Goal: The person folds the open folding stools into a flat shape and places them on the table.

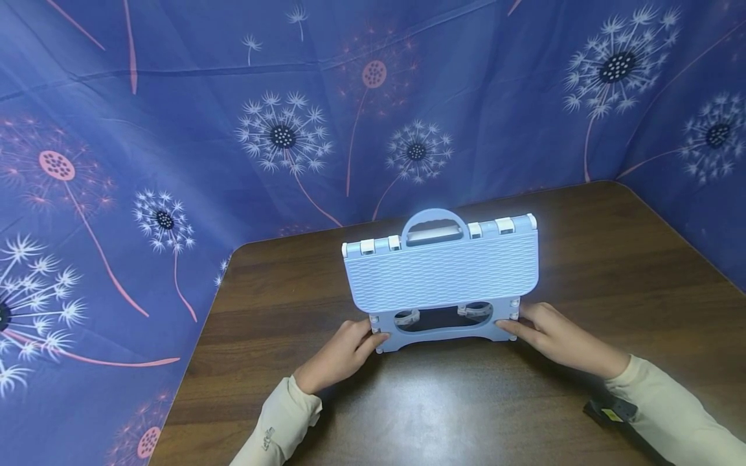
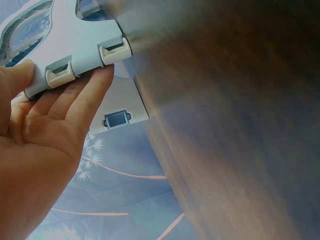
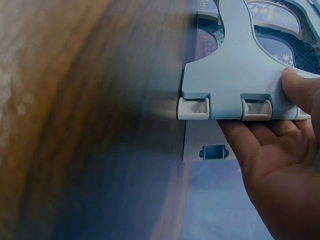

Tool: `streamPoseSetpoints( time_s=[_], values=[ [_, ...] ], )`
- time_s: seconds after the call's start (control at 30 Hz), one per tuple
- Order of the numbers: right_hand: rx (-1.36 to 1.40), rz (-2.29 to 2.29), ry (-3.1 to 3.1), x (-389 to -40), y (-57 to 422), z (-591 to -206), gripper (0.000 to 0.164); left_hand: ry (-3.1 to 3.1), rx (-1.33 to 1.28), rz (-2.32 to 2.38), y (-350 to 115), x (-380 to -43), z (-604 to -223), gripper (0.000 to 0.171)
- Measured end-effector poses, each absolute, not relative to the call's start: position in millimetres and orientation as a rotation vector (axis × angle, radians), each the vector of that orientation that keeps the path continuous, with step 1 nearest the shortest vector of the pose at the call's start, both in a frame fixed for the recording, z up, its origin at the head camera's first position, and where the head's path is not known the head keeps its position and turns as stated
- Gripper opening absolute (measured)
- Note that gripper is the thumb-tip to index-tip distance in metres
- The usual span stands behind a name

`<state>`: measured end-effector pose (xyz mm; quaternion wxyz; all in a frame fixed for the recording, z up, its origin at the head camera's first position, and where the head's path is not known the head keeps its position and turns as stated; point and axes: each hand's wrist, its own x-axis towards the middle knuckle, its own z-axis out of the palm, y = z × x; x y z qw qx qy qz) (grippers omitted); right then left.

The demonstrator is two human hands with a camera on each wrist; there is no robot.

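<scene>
A light blue folding stool stands partly folded on the table, its textured top halves tilted up and an arched carry handle at the peak. My left hand grips the left edge of the near leg panel, thumb on the front face and fingers behind. On the opposite edge my right hand holds the same panel in a matching way. White hinge pieces line that edge beside the left fingers. In the right wrist view, similar white hinges sit beside the right thumb and fingers.
The brown wood-grain table extends around the stool. Behind it and along the sides hangs a blue cloth printed with dandelions. A dark strap with a small device is at the right wrist.
</scene>
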<state>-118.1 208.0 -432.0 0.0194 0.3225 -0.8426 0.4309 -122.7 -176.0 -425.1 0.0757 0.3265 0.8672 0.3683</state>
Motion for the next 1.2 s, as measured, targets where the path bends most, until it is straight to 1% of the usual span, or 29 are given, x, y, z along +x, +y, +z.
streamPoseSetpoints(
  time_s=[0.13, 0.23, 0.37, 0.57, 0.7, 0.9, 1.2],
  values=[
    [0.996, 1.332, -2.621, -118.0, 208.0, -431.7, 0.017, 2.600, 0.979, 1.107, -176.1, -123.0, -425.2, 0.029],
    [0.995, 1.333, -2.622, -118.3, 208.0, -431.8, 0.018, 2.600, 0.979, 1.107, -176.0, -123.1, -425.0, 0.030],
    [0.999, 1.347, -2.622, -118.7, 208.1, -432.1, 0.024, 2.598, 0.974, 1.105, -176.2, -122.8, -424.5, 0.034],
    [1.008, 1.377, -2.627, -118.5, 208.7, -432.5, 0.031, 2.594, 0.970, 1.111, -176.4, -122.5, -424.8, 0.031],
    [1.010, 1.386, -2.622, -118.2, 208.9, -432.8, 0.031, 2.589, 0.975, 1.119, -176.6, -122.3, -424.7, 0.029],
    [0.999, 1.370, -2.626, -118.3, 209.0, -433.2, 0.027, 2.589, 0.980, 1.121, -176.6, -122.2, -424.3, 0.027],
    [0.996, 1.377, -2.621, -118.1, 209.0, -433.4, 0.026, 2.594, 0.984, 1.118, -176.3, -121.8, -424.3, 0.030]
  ],
)
